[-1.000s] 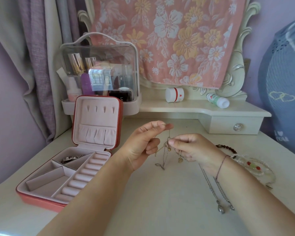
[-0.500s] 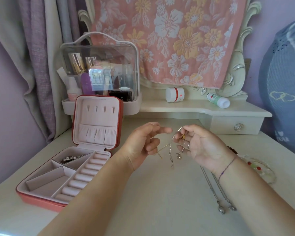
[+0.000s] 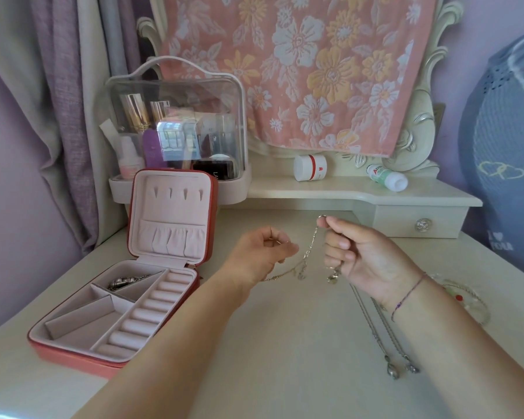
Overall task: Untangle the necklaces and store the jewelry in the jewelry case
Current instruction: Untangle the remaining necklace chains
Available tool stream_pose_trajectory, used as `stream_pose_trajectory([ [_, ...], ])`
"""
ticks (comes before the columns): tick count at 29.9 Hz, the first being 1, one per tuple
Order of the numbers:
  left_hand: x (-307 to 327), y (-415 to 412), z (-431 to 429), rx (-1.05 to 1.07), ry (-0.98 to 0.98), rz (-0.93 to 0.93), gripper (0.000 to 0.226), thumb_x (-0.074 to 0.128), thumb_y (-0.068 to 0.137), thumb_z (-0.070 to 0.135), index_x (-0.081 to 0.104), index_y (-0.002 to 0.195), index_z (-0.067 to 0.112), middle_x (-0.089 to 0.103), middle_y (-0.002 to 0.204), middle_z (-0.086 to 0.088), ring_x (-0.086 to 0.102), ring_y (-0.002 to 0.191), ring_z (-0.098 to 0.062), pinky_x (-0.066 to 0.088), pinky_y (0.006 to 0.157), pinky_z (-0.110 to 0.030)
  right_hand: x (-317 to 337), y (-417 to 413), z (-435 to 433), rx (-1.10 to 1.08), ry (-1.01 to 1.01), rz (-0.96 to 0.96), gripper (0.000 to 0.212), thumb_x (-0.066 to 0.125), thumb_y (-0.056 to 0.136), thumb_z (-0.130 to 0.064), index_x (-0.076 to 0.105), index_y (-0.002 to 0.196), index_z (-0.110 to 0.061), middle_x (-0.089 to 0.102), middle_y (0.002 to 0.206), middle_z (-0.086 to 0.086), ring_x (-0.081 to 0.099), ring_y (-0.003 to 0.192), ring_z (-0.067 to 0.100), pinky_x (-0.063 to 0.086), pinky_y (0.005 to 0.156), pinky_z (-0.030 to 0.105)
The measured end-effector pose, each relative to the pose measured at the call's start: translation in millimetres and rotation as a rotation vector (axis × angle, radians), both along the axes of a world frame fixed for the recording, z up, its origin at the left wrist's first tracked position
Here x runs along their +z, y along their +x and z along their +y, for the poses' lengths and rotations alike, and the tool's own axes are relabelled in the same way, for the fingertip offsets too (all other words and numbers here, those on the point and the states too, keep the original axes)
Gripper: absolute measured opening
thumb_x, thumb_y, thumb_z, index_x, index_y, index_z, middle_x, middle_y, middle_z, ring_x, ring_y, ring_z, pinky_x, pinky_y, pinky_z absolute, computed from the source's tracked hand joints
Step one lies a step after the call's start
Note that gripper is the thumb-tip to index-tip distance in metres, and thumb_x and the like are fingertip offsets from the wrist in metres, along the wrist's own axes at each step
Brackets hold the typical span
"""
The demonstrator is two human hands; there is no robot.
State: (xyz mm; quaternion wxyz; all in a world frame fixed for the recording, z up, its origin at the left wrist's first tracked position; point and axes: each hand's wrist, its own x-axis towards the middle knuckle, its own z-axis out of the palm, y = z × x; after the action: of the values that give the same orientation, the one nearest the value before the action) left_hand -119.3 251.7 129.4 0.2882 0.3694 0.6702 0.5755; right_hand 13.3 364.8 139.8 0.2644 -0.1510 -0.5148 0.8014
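Between both hands (image 3: 263, 255) (image 3: 366, 255), a gold necklace (image 3: 310, 247)

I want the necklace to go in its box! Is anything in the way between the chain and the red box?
Nothing visible blocks it. The chain hangs between the left hand and right hand, and the jewelry case lies open to their left, lid up.

I have bare worktop (image 3: 285, 343) down the middle to pass through, hemmed on the left by the open jewelry case (image 3: 82, 316) with its upright lid (image 3: 170, 219), on the right by silver chains (image 3: 372, 328), and behind by the raised shelf (image 3: 315, 193).
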Motion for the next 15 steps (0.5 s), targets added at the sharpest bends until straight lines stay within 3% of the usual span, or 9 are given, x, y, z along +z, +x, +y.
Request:
stream_pose_trajectory([
  [3, 0.6, 0.4, -0.7, -0.021, 0.008, -0.001, 0.021, 0.059, 0.095, 0.034, 0.063, 0.082, 0.017, 0.049, 0.057, 0.005, 0.025, 0.039, -0.008, 0.02, 0.043, -0.017, 1.4, 1.5, -0.4, 0.017, 0.019, -0.014, 0.02, 0.056, 0.081, -0.023, 0.061, 0.092, -0.008, 0.029, 0.048, -0.008, 0.023, 0.035, 0.004, 0.02, 0.037, 0.016],
  [6, 2.2, 2.5, -1.8, -0.052, -0.001, -0.028, 0.029, 0.058, 0.093, 0.042, 0.074, 0.088, 0.018, 0.044, 0.053, 0.007, 0.022, 0.04, -0.009, 0.02, 0.042, -0.018, 2.5, 3.1, -1.0, 0.031, 0.032, -0.031, 0.021, 0.051, 0.09, -0.021, 0.063, 0.1, -0.007, 0.028, 0.047, -0.008, 0.021, 0.035, 0.004, 0.013, 0.04, 0.019],
  [12, 2.4, 5.2, -3.3, -0.074, 0.013, -0.013, 0.023, 0.074, 0.082, 0.025, 0.074, 0.103, 0.016, 0.037, 0.037, 0.015, 0.018, 0.039, -0.008, 0.016, 0.042, -0.02, 3.4, 3.7, -1.4, 0.066, 0.036, -0.04, 0.029, 0.049, 0.09, -0.023, 0.062, 0.111, -0.006, 0.025, 0.046, -0.009, 0.019, 0.035, 0.003, 0.013, 0.04, 0.019],
  [15, 3.1, 6.5, -3.3, -0.064, 0.014, 0.017, 0.023, 0.074, 0.084, 0.017, 0.072, 0.105, 0.011, 0.043, 0.035, 0.018, 0.033, 0.032, -0.001, 0.022, 0.039, -0.012, 3.0, 4.0, -1.4, 0.105, 0.038, -0.045, 0.034, 0.052, 0.085, -0.025, 0.062, 0.112, -0.006, 0.024, 0.047, -0.009, 0.018, 0.035, 0.004, 0.011, 0.042, 0.021],
])
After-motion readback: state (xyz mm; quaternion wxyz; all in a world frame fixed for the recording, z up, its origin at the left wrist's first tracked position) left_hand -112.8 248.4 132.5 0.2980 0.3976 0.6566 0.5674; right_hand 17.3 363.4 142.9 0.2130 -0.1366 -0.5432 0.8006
